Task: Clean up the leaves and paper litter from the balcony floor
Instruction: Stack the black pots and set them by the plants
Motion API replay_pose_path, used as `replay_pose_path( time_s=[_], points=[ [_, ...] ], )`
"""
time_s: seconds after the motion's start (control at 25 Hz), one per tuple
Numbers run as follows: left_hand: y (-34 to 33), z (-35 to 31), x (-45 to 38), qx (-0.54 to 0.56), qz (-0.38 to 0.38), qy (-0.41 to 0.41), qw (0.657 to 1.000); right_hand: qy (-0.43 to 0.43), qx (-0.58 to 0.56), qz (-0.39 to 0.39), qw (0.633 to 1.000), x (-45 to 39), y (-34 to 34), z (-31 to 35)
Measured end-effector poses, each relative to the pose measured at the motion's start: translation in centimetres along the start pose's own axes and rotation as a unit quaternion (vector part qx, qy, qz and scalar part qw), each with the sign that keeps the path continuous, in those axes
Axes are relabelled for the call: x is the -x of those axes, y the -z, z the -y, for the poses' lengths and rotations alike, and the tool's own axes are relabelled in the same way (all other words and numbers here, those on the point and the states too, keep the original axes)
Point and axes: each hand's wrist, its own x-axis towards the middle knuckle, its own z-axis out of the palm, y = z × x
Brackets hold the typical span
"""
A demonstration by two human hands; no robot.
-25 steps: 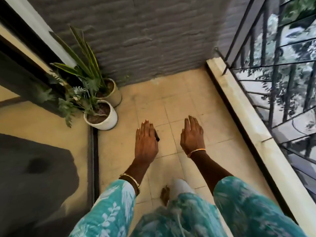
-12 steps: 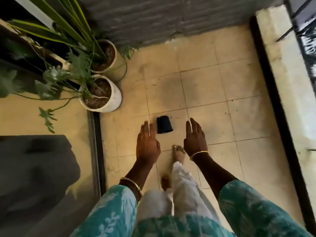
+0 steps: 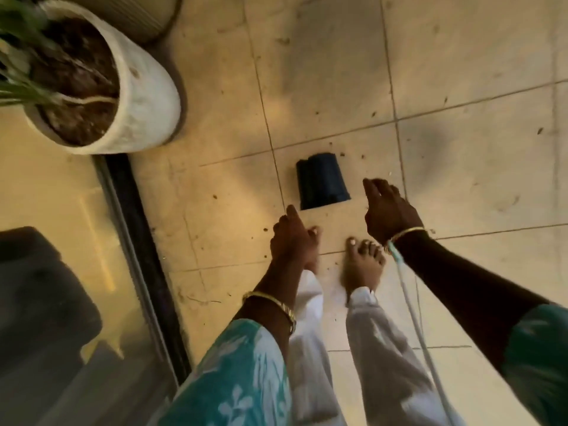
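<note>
Both my hands reach down over the tiled floor [image 3: 338, 72].
My left hand [image 3: 290, 238] and right hand [image 3: 388, 210] hang loose, holding nothing, flanking the small black pot [image 3: 321, 181] lying on its side.

2 hands [image 3: 293, 238], 1 black cup [image 3: 322, 180], 2 pots [image 3: 144, 96]

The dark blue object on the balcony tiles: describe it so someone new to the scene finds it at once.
Start at the white plant pot at upper left, then follow the beige floor tiles toward the person's bare feet. Just ahead of the toes, between the left hand and right hand, lies a small dark blue tapered container on its side, the only dark solid item among tiny crumbs.
</note>
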Motion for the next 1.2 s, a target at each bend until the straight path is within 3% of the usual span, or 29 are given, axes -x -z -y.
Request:
replay_pose_path(
  time_s=[0.2, 0.32, 0.52, 0.72, 0.88, 1.0, 1.2],
  points=[
    [-3.2, 0.8, -7.6, 0.093, 0.018, 0.038, 0.995, -0.04, -0.082, 0.052, 0.994, -4.8, -6.9, 0.2],
    [-3.9, 1.4, -9.1, 0.104, -0.013, 0.029, 0.994, -0.075, -0.15, -0.028, 0.985, -5.4, -8.8, 0.9],
    [-1.9, 1.9, -7.2, 0.106, -0.082, -0.004, 0.991, -0.126, -0.158, -0.092, 0.975, -4.7, -6.7, 1.9],
    [2.0, 0.8, -1.3, 0.169, -0.076, -0.019, 0.983, -0.19, -0.266, -0.129, 0.936, -0.4, -1.6, 3.0],
    [5.0, -1.1, 3.1, 0.227, -0.04, -0.029, 0.973, -0.236, -0.421, -0.211, 0.85, 5.8, 2.9, 3.2],
    [7.5, -2.5, 6.2, 0.286, 0.036, -0.043, 0.956, -0.268, -0.588, -0.204, 0.735, 11.5, 5.6, 2.8],
    [9.9, -4.7, 12.0, 0.259, 0.135, -0.124, 0.948, -0.286, -0.761, -0.152, 0.562, 20.8, 5.9, 2.6]
  ],
)
